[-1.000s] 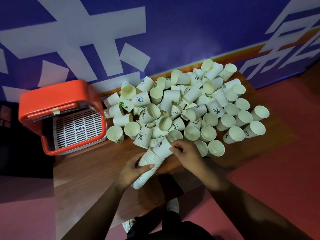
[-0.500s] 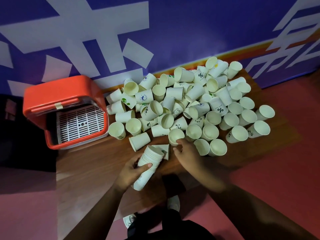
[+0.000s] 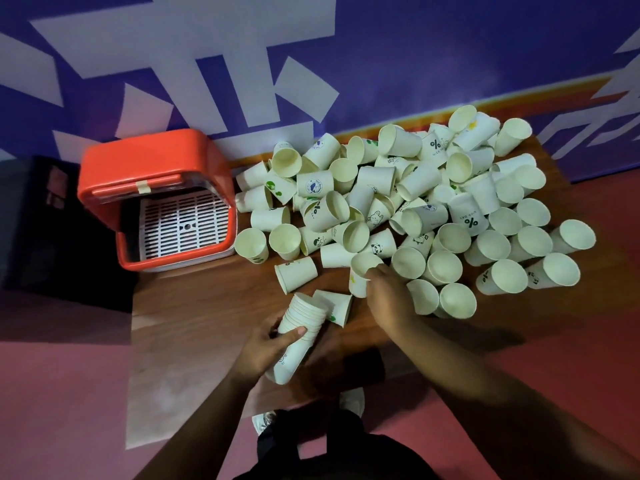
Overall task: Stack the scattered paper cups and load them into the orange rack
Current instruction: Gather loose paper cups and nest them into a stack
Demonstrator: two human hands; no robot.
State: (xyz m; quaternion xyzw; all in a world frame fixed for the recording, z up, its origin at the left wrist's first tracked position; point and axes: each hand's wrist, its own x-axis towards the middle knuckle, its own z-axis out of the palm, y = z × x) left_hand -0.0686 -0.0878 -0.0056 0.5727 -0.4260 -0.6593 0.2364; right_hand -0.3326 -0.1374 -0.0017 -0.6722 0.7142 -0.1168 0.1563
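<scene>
**Next cup sits just right of the stack's open mouth**

Nearest the person, the left hand (image 3: 273, 344) has its fingers wrapped round the stack of nested cups (image 3: 304, 322), held low over the wooden surface (image 3: 207, 327). The stack's long axis runs away from the body, base nearest and open mouth tipped toward the heap, a little to the right. A fallen cup (image 3: 334, 304) lies on its side right beside that mouth (touching it or not, I cannot tell).

A little further out and to the right, the right hand (image 3: 388, 299) has its fingers curled over the rim of a loose cup (image 3: 360, 275) at the pile's near edge, gripping it by the look of it. That cup stands roughly mouth up. I'd judge it must be tipped and brought leftward and nearer, base first, into the stack's mouth. The right hand is plainly the nearer one for that.

Beyond, the scattered cups (image 3: 415, 202) cover the far right of the surface, most of them unstacked. At the far left, by the wall, the orange rack (image 3: 156, 157) shows its white grid tray (image 3: 185, 223), and I see no cups in it. It lies on the left hand's side.
</scene>
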